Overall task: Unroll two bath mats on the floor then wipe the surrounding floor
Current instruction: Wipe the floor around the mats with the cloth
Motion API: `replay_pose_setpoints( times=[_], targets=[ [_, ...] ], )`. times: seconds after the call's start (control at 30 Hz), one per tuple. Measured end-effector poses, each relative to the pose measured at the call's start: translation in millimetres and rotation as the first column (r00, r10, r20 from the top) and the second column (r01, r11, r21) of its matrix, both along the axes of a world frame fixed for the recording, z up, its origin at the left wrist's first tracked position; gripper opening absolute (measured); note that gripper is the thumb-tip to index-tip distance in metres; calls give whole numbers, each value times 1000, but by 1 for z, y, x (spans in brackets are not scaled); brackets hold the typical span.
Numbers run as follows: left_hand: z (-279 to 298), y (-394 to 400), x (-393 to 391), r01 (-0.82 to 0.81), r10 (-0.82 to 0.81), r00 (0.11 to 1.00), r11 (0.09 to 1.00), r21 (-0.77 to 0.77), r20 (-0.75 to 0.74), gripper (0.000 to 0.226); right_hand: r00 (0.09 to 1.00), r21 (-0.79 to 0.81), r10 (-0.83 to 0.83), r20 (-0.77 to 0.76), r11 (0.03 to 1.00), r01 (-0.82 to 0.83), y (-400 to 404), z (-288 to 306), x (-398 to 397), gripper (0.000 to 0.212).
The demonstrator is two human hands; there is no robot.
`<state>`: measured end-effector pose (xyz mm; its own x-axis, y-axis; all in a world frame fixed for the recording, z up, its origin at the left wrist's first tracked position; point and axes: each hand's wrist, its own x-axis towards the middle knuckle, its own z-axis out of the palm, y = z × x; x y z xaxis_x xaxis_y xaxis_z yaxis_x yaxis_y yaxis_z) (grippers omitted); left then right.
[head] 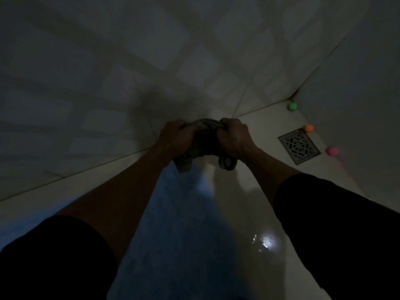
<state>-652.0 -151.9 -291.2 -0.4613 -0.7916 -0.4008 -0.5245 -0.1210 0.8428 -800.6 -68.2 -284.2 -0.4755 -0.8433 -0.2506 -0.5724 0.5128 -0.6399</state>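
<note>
— Above the floor, near the wall edge: what's held?
— A grey cloth, bunched, left hand and right hand both clenched around it; blue mat flat below.

To your right, a square metal drain grate sits in the tiles; three small balls, green, orange, pink, line the right wall.

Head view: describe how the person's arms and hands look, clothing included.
Both forearms are bare, with dark, near-black sleeves ending around the elbows. The left hand and right hand are bare too: no gloves. In the dim light no rings, watch or markings can be made out.
</note>
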Motion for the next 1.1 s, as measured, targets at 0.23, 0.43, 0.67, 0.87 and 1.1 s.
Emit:
replay_pose_setpoints(
  times=[0.23,0.43,0.67,0.87,1.1],
  targets=[
    [141,21,13,71,-70,995,997,-18,69,28,996,121,51,70,991,-59,18,144,2,24],
    [273,35,20,100,-94,992,992,-79,82,26,987,154,129,101,978,-143,29,277,0,27],
    [436,59,23,88,-74,992,985,-146,97,26,974,128,209,92,967,-220,46,440,-2,26],
    [565,78,18,76,-55,993,973,-217,102,26,950,107,309,36,944,-311,61,562,-11,33],
    [691,100,25,48,-14,994,945,-323,108,29,888,88,459,2,885,-457,73,702,-15,32]
  ],
)
